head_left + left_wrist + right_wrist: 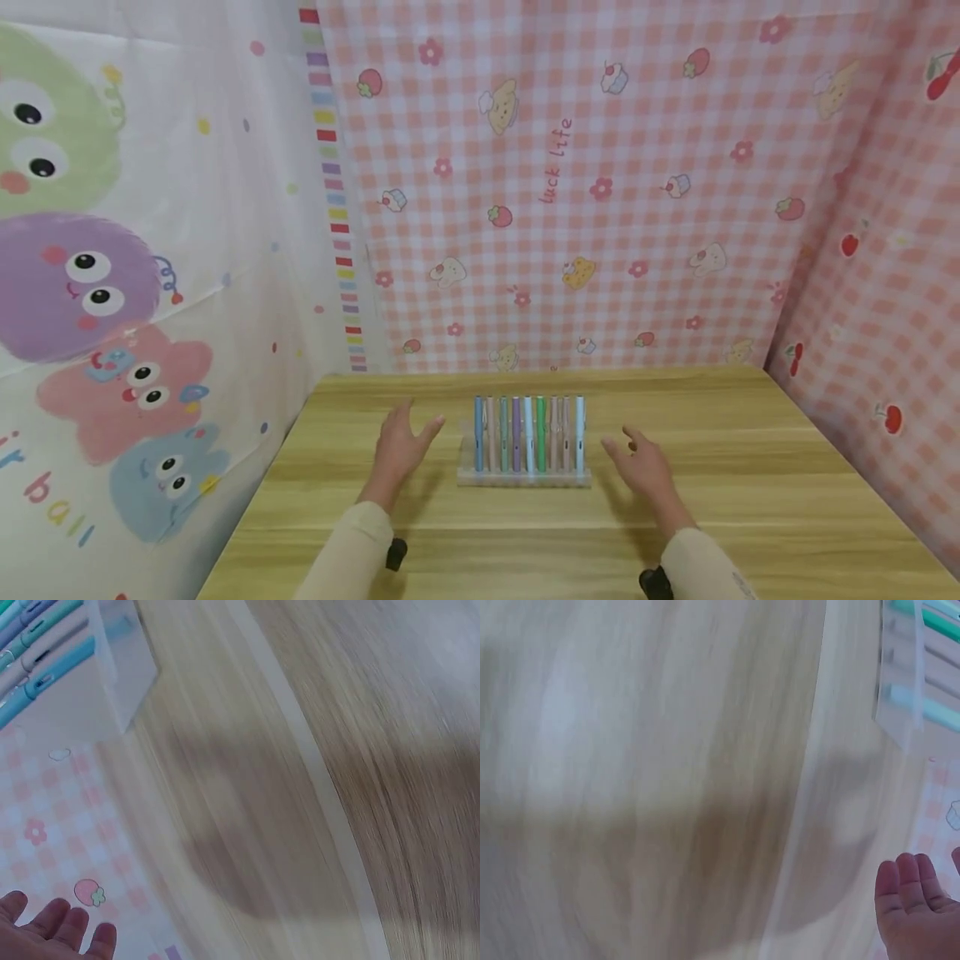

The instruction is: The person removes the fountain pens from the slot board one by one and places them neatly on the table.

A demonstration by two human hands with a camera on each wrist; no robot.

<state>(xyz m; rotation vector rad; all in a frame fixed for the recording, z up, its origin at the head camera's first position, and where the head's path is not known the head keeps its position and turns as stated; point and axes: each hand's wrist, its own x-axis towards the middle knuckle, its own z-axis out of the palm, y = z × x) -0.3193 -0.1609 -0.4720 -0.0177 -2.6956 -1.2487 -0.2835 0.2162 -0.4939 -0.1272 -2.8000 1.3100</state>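
Several pens in blue, pink, green, purple and pale shades, among them a green pen (541, 433), stand upright side by side in a clear plastic pen holder (525, 479) on the table. My left hand (402, 446) hovers to the left of the holder, fingers spread and touching nothing. On the other side my right hand (643, 467) is held apart from the holder, its fingers loosely bent and without a thing in them. The left wrist view has a blue pen (64, 671) at the holder's end; the right wrist view has a pale blue pen (922, 709) at the other end.
The wood-grain table (525, 550) reaches back to a pink checked curtain (570, 233). A white curtain with cartoon figures (247, 250) hangs at the left, and another checked curtain (885, 333) at the right.
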